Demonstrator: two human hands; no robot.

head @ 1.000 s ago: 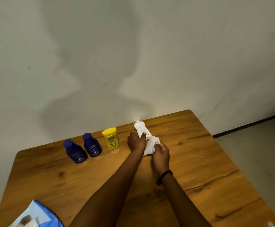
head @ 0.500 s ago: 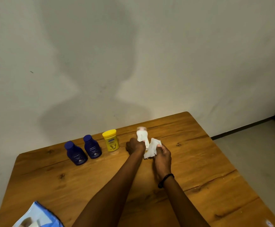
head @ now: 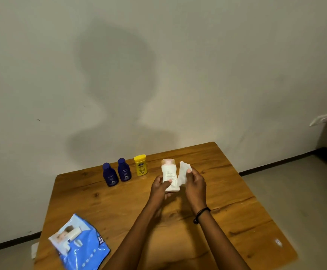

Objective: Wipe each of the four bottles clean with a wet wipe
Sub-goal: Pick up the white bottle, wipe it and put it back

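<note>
Nearest, at the front left corner of the wooden table [head: 227, 215]: one blue wet-wipe pack [head: 78, 244], lying flat and overhanging the edge. Mid-table, raised above the surface: left hand [head: 159, 189] gripping the lower part of a white bottle [head: 169, 175] with pale pink cap, held upright, thumb across its front; right hand [head: 195, 184] just beside it, pinching a crumpled white wet wipe [head: 183, 173] whose lower edge reaches the bottle; black band [head: 200, 214] on the right wrist. Farther back, standing in a row left of the held bottle: two dark blue bottles [head: 110, 175] [head: 124, 170] and one yellow bottle [head: 140, 165]; beyond them a plain pale wall [head: 217, 75] bearing the person's shadow, dark skirting and grey floor [head: 305, 191] to the right.
</note>
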